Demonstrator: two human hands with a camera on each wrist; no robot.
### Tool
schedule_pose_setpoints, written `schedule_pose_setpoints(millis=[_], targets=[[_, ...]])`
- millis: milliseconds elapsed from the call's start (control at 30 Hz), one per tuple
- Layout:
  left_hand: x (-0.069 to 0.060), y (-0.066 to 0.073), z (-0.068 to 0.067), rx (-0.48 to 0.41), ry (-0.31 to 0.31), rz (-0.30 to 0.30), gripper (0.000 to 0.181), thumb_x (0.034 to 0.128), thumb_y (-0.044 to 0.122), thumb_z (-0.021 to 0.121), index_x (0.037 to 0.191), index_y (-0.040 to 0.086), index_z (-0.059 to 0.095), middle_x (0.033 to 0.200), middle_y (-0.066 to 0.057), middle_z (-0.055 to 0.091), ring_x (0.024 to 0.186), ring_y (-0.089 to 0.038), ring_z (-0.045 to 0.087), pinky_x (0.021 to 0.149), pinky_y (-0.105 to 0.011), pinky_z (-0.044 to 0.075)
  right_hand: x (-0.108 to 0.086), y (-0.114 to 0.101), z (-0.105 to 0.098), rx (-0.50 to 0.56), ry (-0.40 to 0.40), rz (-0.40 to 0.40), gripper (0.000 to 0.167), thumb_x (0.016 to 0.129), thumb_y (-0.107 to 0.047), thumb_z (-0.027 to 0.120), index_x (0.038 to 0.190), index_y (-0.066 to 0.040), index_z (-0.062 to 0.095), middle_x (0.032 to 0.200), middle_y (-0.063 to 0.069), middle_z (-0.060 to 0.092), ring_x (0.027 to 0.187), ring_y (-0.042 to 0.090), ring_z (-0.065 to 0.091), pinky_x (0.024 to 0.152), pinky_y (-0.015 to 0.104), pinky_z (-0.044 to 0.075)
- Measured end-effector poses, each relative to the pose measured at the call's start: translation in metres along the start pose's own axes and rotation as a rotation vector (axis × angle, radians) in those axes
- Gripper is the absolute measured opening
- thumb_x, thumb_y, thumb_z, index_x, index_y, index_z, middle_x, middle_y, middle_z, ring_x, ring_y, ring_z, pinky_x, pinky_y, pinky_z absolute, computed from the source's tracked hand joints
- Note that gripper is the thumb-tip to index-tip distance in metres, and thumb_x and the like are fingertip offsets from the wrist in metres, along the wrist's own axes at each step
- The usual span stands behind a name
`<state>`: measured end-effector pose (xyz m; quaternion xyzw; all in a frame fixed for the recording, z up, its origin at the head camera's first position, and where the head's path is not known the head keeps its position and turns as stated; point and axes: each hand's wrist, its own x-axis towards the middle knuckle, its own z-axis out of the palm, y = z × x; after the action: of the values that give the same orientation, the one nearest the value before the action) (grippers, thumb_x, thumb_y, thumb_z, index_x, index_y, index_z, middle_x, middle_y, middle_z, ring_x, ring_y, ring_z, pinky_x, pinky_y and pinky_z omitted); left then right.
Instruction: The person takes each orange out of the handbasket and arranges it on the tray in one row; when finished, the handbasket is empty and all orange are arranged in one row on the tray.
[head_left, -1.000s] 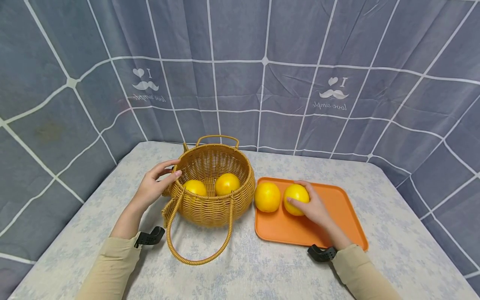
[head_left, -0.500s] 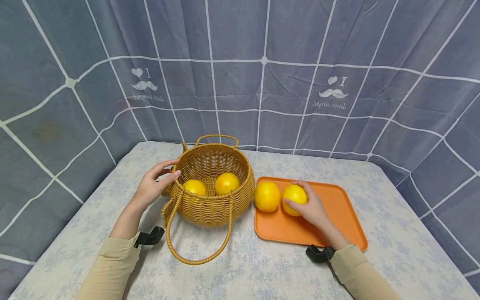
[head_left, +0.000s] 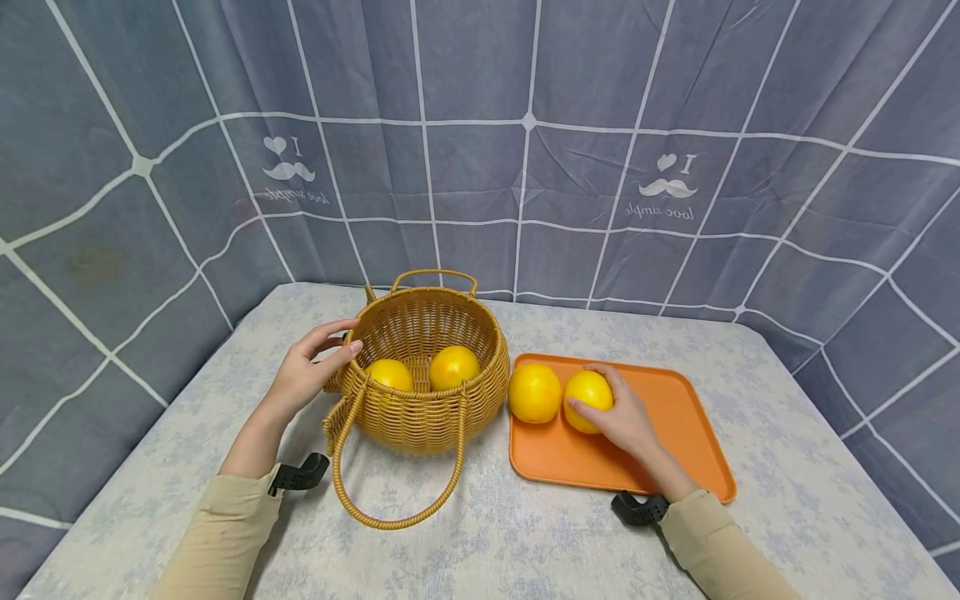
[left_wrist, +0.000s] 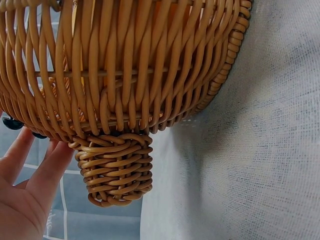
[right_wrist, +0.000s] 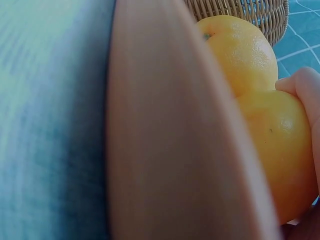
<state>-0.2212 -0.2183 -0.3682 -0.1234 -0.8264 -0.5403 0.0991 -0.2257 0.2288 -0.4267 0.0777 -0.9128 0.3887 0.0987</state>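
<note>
A woven wicker basket stands left of centre with two oranges inside, one orange on the right and another orange on the left. My left hand rests against the basket's left rim, its fingers extended along the weave; in the left wrist view, the fingers touch the wall beside a small woven stub. On the orange-coloured tray, my right hand grips an orange between thumb and fingers. Beside it, touching, sits another orange near the basket.
A large looped handle hangs down at the basket's front, and a second handle stands up at its back. Pale patterned cloth covers the table. Behind it hangs a grey-blue checked curtain.
My right hand has shifted slightly left with its orange, towards the neighbouring one. My left hand and the basket have stayed almost still.
</note>
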Motion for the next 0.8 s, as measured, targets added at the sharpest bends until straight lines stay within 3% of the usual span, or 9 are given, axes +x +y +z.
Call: schedule_pose_setpoints(millis=[233, 533, 800], targets=[[0.0007, -0.0012, 0.0003, 0.006, 0.001, -0.002, 0.045, 0.0951, 0.029, 0.057, 0.136, 0.01, 0.05, 0.139, -0.008, 0.042, 0.118, -0.024, 0.043, 0.089, -0.042, 0.041, -0.0006, -0.0018, 0.001, 0.013, -0.018, -0.003, 0.062, 0.079, -0.04, 0.074, 0.13, -0.017, 0.047, 0.12, 0.012, 0.053, 0.09, 0.028, 0.055, 0.07, 0.038, 0.047], [0.0003, 0.0, 0.0003, 0.003, -0.001, -0.009, 0.046, 0.095, 0.03, 0.057, 0.136, 0.011, 0.05, 0.139, -0.007, 0.042, 0.117, -0.023, 0.043, 0.088, -0.039, 0.041, -0.0011, -0.002, 0.0021, 0.01, -0.03, 0.003, 0.064, 0.08, -0.041, 0.072, 0.132, -0.017, 0.045, 0.121, 0.013, 0.052, 0.091, 0.028, 0.055, 0.071, 0.038, 0.047], [0.0001, 0.0007, 0.0004, -0.01, -0.005, -0.017, 0.046, 0.0948, 0.03, 0.057, 0.136, 0.011, 0.05, 0.14, -0.007, 0.041, 0.12, -0.024, 0.042, 0.089, -0.041, 0.041, 0.0004, -0.002, -0.0012, -0.011, -0.086, 0.024, 0.073, 0.079, -0.052, 0.07, 0.136, -0.017, 0.04, 0.12, 0.013, 0.051, 0.095, 0.029, 0.055, 0.074, 0.041, 0.048]])
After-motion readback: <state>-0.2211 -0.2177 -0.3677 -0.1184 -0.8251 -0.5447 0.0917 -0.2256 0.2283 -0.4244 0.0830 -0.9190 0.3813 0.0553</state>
